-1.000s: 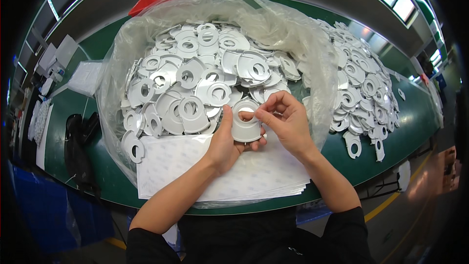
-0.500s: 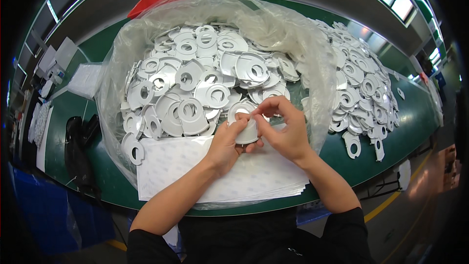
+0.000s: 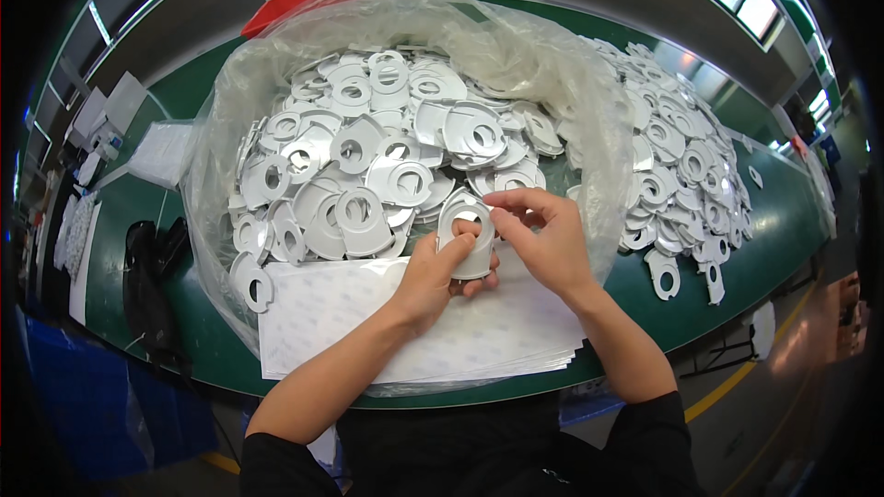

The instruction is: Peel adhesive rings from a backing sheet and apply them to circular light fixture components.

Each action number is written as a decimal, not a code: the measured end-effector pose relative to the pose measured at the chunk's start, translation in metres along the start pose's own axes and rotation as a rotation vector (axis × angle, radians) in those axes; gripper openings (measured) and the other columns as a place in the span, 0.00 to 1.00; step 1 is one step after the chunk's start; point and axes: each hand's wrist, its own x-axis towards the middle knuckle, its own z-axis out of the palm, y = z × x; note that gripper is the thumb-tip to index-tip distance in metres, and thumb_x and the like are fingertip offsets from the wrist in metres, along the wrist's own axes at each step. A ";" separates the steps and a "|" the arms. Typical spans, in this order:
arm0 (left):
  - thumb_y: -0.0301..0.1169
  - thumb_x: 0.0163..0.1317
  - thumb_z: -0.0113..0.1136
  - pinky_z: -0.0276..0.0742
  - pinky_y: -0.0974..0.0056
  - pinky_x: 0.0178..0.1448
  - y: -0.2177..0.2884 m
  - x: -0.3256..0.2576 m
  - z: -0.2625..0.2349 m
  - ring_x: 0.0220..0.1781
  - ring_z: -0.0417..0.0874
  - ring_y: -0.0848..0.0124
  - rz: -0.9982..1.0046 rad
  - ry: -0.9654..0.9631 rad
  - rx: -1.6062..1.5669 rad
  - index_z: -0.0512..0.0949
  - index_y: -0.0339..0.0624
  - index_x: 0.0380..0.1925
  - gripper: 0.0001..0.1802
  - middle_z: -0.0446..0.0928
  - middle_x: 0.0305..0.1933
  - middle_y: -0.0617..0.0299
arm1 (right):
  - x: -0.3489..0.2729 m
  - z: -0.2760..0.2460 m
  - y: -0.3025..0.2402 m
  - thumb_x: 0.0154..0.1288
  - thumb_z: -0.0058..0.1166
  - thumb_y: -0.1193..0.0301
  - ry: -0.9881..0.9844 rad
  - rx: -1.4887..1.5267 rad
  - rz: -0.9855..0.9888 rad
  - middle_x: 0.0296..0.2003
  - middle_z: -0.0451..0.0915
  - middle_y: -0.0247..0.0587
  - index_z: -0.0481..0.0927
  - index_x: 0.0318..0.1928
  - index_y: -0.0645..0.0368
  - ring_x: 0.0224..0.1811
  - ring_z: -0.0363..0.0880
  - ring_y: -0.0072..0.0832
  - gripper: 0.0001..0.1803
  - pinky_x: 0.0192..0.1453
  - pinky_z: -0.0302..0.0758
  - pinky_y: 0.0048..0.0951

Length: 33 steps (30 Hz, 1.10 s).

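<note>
My left hand (image 3: 433, 272) grips a white plastic plate (image 3: 476, 263) with a large round hole, thumb on its face and fingers behind it. The plate is tilted up above a stack of white sheets (image 3: 350, 313). At the plate's upper right edge, my right hand (image 3: 545, 244) has thumb and forefinger pinched together. Whatever lies between those fingertips is too small to make out. Just beyond my hands, a heap of similar white plates (image 3: 396, 175) fills an opened clear plastic bag (image 3: 599, 120).
To the right of the bag, a second pile of white plates (image 3: 691, 166) spreads over the green table (image 3: 635, 308). A black object (image 3: 152, 285) lies at the left, near a clear packet (image 3: 161, 152). Behind the bag is a red tray (image 3: 295, 5).
The plate has been tipped up, so its round hole now faces me. My right fingertips have moved slightly right and down, from the plate's top to its upper right edge.
</note>
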 end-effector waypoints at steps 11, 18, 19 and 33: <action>0.47 0.70 0.41 0.66 0.74 0.26 -0.006 0.003 -0.003 0.30 0.78 0.74 0.021 -0.110 0.192 0.69 0.42 0.44 0.19 0.77 0.34 0.58 | 0.003 -0.004 0.005 0.56 0.60 0.73 -0.074 0.047 0.146 0.24 0.79 0.32 0.80 0.29 0.66 0.23 0.74 0.13 0.07 0.28 0.71 0.15; 0.71 0.58 0.14 0.67 0.74 0.27 -0.008 0.000 0.001 0.25 0.74 0.76 0.001 -0.129 0.132 0.70 0.41 0.45 0.47 0.75 0.30 0.61 | -0.005 0.003 -0.007 0.49 0.68 0.66 0.045 -0.251 0.042 0.18 0.75 0.31 0.76 0.23 0.61 0.21 0.70 0.17 0.14 0.23 0.66 0.21; 0.73 0.56 0.11 0.67 0.74 0.26 -0.007 -0.001 0.001 0.25 0.74 0.76 -0.014 -0.122 0.132 0.70 0.41 0.45 0.50 0.74 0.30 0.61 | -0.006 0.004 -0.013 0.46 0.69 0.64 0.035 -0.405 0.009 0.18 0.74 0.33 0.76 0.22 0.61 0.22 0.71 0.20 0.16 0.24 0.67 0.23; 0.74 0.55 0.12 0.68 0.73 0.23 0.007 0.003 -0.001 0.24 0.78 0.70 -0.145 -0.112 0.025 0.70 0.43 0.37 0.49 0.75 0.27 0.57 | 0.002 -0.024 -0.006 0.54 0.62 0.67 -0.283 -0.151 0.152 0.25 0.78 0.35 0.78 0.33 0.66 0.27 0.74 0.20 0.13 0.32 0.71 0.23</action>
